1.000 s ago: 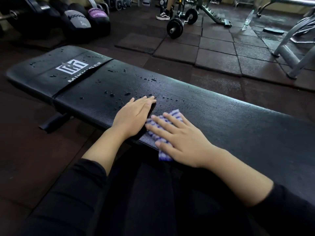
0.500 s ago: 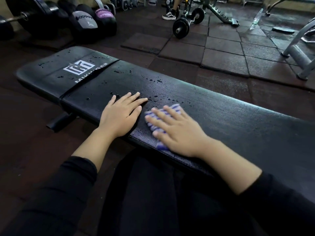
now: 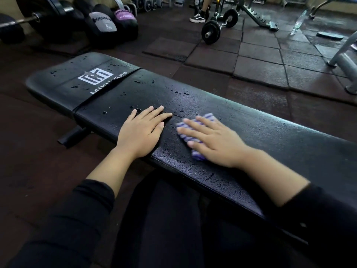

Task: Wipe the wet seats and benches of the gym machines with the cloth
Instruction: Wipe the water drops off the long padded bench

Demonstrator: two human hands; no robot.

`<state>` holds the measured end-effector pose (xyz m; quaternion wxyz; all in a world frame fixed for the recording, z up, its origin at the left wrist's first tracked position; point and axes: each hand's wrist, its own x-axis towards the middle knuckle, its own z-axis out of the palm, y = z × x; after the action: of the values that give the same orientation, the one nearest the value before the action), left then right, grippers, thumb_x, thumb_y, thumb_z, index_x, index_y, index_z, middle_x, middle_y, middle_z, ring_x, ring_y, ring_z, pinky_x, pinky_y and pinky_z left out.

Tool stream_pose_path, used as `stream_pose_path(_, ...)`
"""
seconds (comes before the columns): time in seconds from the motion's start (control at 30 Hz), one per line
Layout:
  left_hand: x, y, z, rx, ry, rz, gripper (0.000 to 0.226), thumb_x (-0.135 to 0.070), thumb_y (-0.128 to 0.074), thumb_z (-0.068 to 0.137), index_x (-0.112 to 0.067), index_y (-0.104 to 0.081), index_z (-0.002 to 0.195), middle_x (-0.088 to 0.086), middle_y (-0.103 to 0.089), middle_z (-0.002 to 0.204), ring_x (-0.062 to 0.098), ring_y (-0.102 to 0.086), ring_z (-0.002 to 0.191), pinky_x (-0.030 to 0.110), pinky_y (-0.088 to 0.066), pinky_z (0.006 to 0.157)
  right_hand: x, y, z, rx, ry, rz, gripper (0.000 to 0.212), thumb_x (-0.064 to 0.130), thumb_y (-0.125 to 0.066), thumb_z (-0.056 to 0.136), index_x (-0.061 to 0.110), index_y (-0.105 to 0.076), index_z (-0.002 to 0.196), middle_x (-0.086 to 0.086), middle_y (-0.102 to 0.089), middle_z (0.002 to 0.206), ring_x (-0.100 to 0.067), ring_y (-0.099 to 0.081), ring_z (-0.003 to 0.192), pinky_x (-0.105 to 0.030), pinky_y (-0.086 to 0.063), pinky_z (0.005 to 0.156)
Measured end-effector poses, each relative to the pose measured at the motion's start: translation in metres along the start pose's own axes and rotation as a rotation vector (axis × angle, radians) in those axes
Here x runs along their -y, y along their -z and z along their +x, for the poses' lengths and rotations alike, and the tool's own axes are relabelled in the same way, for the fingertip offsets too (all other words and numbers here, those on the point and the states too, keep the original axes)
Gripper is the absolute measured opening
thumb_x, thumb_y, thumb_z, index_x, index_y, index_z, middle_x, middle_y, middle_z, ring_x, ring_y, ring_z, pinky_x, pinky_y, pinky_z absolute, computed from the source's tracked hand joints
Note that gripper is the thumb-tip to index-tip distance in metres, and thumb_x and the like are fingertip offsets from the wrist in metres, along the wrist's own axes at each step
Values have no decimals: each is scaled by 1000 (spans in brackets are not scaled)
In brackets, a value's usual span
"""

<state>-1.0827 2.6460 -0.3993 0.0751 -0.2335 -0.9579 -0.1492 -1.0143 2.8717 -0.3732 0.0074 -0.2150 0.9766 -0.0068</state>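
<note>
Cloth [image 3: 195, 135] pressed flat on wet black bench [image 3: 270, 140].
Cloth is pinned under the right hand [image 3: 214, 140], fingers spread, not clenched. Left hand [image 3: 142, 132] is laid open just beside it, grasping nothing; droplets are seen nearby.

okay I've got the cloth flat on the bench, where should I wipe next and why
Probably lift the left hand and slide the cloth under the right hand leftward toward the logo end of the bench. Droplets bead there, beyond the left fingers.
</note>
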Motion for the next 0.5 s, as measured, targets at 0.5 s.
stream_pose_path(0.5,-1,3,1,21,41,-22,42,-30,-31,104,-44,-36,143,-21,-25,155,4,-15,146,37,-3,119,-40,5,-36,55,252,96,47,60,-10,95,54,-14,142,20,-13,156,-8,-6,146,-38,-8,120)
